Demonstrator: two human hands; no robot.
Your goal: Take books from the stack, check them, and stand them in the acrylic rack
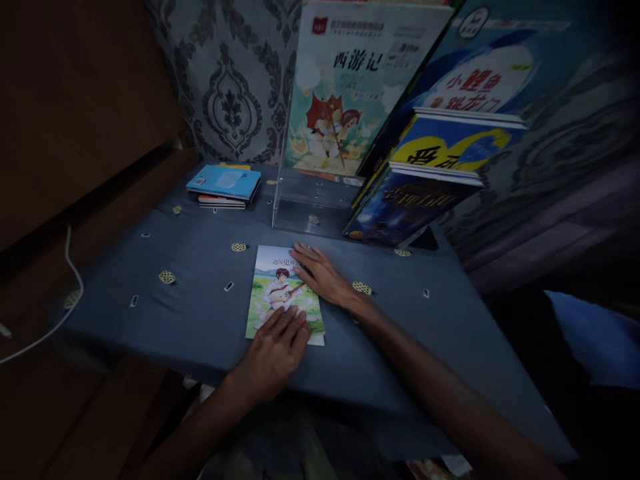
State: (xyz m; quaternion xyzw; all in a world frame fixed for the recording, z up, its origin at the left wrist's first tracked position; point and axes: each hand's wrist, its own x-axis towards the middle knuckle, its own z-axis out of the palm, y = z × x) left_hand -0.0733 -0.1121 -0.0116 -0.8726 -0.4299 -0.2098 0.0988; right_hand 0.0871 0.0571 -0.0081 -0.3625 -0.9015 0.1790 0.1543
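Observation:
A thin book (273, 287) lies flat near the middle of the cloth-covered table (195, 320). Its cover pictures a figure with a guitar on green grass. My left hand (280, 347) rests on the book's lower edge, fingers stretched out over the cover. Across the upper right corner lies my right hand (323, 273), palm down with fingers extended, hiding part of the title. Neither hand grips the book; both press lightly or rest on it. A white page edge peeks out at the lower right corner.
Behind the book stands a clear acrylic rack (310, 200) holding an upright book (345, 93). To its right, several more books (410, 200) lean in a row. A small stack of books (225, 183) sits at the back left. A white cable (75, 267) hangs at the left.

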